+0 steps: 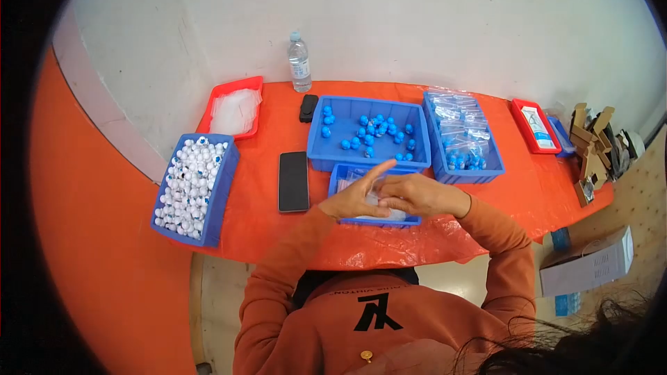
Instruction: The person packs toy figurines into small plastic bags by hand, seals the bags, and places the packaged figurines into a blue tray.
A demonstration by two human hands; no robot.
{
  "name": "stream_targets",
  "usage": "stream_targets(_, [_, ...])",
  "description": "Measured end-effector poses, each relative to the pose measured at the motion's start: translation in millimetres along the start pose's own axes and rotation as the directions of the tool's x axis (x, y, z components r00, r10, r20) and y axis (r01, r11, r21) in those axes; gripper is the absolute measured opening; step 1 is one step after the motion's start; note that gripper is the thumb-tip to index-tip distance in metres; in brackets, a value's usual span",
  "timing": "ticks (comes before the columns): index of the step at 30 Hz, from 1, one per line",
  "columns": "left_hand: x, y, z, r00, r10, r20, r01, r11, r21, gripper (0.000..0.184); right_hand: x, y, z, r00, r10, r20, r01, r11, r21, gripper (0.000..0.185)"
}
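My left hand (354, 196) is over a small blue tray (410, 221), its index finger stretched out up and to the right. The other fingers of that hand are partly hidden. My right hand (425, 196) meets it from the right, with fingers curled and pressed together. Whatever sits in the right fingertips is too small to make out. Clear plastic bags (392, 214) lie in the tray under both hands. Just behind, a larger blue bin (333, 161) holds several blue balls (368, 140).
At left are a blue bin of white balls (191, 184) and a red tray (256, 104) with clear bags. A phone (293, 182), black device (308, 108) and water bottle (299, 66) stand nearby. At right are a bin of filled bags (462, 132), red tray (535, 127) and cardboard (590, 156).
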State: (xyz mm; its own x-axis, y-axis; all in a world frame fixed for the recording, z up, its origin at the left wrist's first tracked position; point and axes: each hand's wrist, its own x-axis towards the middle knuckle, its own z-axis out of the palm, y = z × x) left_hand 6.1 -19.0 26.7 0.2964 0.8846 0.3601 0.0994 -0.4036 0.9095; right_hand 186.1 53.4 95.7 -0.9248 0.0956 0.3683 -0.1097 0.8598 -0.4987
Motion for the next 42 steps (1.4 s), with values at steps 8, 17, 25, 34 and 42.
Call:
stream_targets(8, [-9,-22,5,0.965,-0.258,0.039,0.256,0.911,-0.324,0.072,4,5,-21,0.974,0.205,0.101,-0.220,0.958,0.183,0.009])
stream_targets(17, [-5,-19,6,0.963,-0.212,-0.164,0.119,0.888,-0.445,0.056,34,160,-8,0.947,0.312,-0.078,-0.313,0.839,-0.446,0.024])
stream_targets(25, [-5,-20,4,0.949,-0.209,-0.236,0.090,0.897,-0.433,0.056,46,196,19,0.859,0.507,0.067,-0.340,0.664,-0.665,0.036])
stream_targets(34, [-4,-16,0,0.929,-0.355,-0.108,0.197,0.718,-0.668,0.049,42,96,-41,0.930,0.367,-0.017,-0.356,0.911,0.210,0.022])
stream_targets(42, [-8,-25,0,0.926,-0.377,0.000,0.308,0.754,-0.580,0.035,47,60,-38,0.965,0.138,0.222,-0.202,0.934,0.295,0.021])
